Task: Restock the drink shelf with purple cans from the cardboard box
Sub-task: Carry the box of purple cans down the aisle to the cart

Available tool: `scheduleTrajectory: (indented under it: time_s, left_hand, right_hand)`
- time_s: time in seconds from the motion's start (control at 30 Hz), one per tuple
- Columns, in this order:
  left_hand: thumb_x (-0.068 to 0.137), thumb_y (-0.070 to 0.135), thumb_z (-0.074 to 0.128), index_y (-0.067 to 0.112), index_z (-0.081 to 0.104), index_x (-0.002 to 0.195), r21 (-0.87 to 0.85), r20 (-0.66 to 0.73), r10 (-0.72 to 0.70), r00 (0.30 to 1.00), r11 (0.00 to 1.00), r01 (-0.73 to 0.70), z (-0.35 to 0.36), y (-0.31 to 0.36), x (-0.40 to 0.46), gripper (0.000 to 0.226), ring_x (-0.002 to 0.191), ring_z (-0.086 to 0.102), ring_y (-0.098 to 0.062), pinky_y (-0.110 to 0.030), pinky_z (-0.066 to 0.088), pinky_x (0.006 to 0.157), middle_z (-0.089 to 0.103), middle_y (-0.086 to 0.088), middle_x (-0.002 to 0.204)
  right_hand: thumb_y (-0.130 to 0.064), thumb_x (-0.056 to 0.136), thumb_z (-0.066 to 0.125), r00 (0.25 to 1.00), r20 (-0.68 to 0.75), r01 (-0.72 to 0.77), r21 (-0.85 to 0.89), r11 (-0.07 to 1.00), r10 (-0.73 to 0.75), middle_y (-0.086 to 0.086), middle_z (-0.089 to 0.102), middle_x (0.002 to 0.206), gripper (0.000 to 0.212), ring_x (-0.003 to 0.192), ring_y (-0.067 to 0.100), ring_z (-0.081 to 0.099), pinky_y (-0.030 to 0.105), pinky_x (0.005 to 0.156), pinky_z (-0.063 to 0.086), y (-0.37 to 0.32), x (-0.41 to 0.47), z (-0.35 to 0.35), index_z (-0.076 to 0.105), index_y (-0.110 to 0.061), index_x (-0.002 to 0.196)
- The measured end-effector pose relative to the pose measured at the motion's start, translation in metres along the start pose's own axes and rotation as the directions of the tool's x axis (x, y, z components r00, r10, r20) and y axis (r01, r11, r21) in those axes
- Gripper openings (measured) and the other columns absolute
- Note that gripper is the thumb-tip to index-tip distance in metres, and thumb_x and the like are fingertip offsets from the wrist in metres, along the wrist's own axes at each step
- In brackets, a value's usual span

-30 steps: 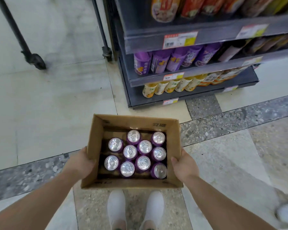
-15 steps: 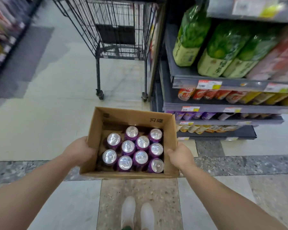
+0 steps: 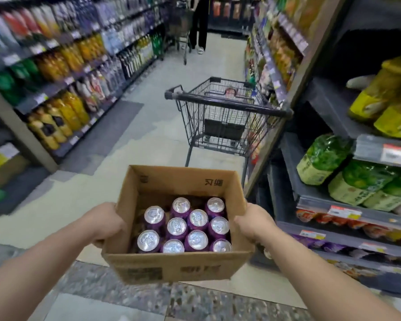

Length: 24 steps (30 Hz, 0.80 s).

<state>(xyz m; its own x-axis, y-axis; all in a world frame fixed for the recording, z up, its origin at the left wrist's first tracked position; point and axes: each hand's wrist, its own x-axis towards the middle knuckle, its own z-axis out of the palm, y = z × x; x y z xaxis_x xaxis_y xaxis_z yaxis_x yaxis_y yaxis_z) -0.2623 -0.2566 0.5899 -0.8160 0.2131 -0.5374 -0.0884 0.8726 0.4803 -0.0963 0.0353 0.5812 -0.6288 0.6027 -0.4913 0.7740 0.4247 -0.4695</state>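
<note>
Running along the right side of the aisle, the drink shelf (image 3: 347, 205) is standing in dark tiers, carrying green and yellow packs on its upper levels and a row of purple packages near its bottom edge, just above the floor (image 3: 148, 144). Facing it across the aisle, another shelf (image 3: 56, 72) is holding blurred bottles (labels unreadable). A wire cart (image 3: 225, 117) is sitting ahead beside the drink shelf's end, and a person (image 3: 200, 22) is standing at the far end of the aisle.

Nearer, the box (image 3: 178, 267) is hanging open-topped above the floor, held between both hands. Ten cans (image 3: 185, 225) are standing upright inside it, silver tops up, crowded toward its near and right walls, leaving a bare strip along the far wall.

The left hand (image 3: 105, 223) is pressing flat against the box's left wall, fingers wrapping under its lower edge. The right hand (image 3: 252, 224) is gripping the right wall, thumb hooking over the rim.
</note>
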Motion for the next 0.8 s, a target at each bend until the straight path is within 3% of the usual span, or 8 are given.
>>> scheduleTrajectory:
  time_s: [0.1,0.23,0.43,0.57,0.73,0.8]
  left_hand:
    - [0.076,0.0,0.061,0.005,0.065,0.088,0.013,0.019,0.007,1.0,1.0,-0.007,-0.054,-0.012,0.033,0.014,0.058,0.066,-0.033,-0.027,0.048,0.036,0.068,-0.019,0.076]
    - [0.077,0.004,0.056,0.003,0.062,0.096,0.08,0.042,0.008,0.999,0.997,-0.012,-0.134,-0.026,0.093,0.02,0.063,0.071,-0.038,-0.036,0.054,0.04,0.069,-0.023,0.084]
    - [0.073,0.008,0.056,0.004,0.063,0.098,0.138,0.049,-0.005,0.999,0.99,-0.001,-0.243,-0.028,0.191,0.027,0.063,0.072,-0.039,-0.042,0.056,0.042,0.071,-0.024,0.084]
    - [0.076,0.008,0.062,0.004,0.06,0.098,0.136,-0.017,-0.02,1.0,0.99,0.022,-0.302,-0.014,0.246,0.022,0.065,0.071,-0.036,-0.03,0.05,0.038,0.069,-0.022,0.085]
    - [0.076,0.01,0.063,0.003,0.056,0.113,0.115,-0.08,-0.07,0.994,0.99,0.079,-0.373,0.006,0.308,0.038,0.073,0.072,-0.039,-0.048,0.06,0.052,0.067,-0.022,0.094]
    - [0.075,0.009,0.066,0.001,0.058,0.107,0.091,-0.118,-0.072,0.99,0.992,0.083,-0.405,0.016,0.334,0.034,0.072,0.071,-0.039,-0.046,0.06,0.051,0.067,-0.022,0.094]
  right_hand:
    - [-0.031,0.079,0.054,1.0,0.003,0.014,-0.02,1.0,-0.014,0.0,0.07,0.088,0.021,0.079,0.022,0.066,0.036,0.075,0.057,-0.063,0.013,0.011,0.065,-0.024,0.095]
    - [-0.028,0.086,0.055,1.0,0.012,-0.002,-0.007,1.0,0.002,0.004,0.07,0.093,0.021,0.08,0.025,0.067,0.028,0.057,0.052,-0.15,0.031,0.029,0.066,-0.02,0.101]
    - [-0.02,0.087,0.053,0.998,0.05,-0.046,0.058,0.997,0.043,0.009,0.069,0.092,0.018,0.076,0.03,0.068,0.027,0.044,0.051,-0.267,0.079,0.05,0.063,-0.015,0.101]
    - [-0.01,0.087,0.054,0.998,0.064,-0.009,0.05,0.999,0.006,0.012,0.069,0.091,0.013,0.078,0.031,0.069,0.033,0.056,0.059,-0.344,0.134,0.052,0.062,-0.011,0.096]
    - [-0.01,0.085,0.056,0.993,0.05,0.105,0.058,0.993,-0.108,0.013,0.07,0.089,0.012,0.076,0.032,0.071,0.042,0.063,0.062,-0.441,0.206,0.039,0.063,-0.009,0.094]
    - [-0.008,0.084,0.057,0.988,0.056,0.142,0.034,0.989,-0.144,0.013,0.071,0.091,0.011,0.078,0.031,0.071,0.041,0.064,0.062,-0.479,0.227,0.028,0.063,-0.009,0.092]
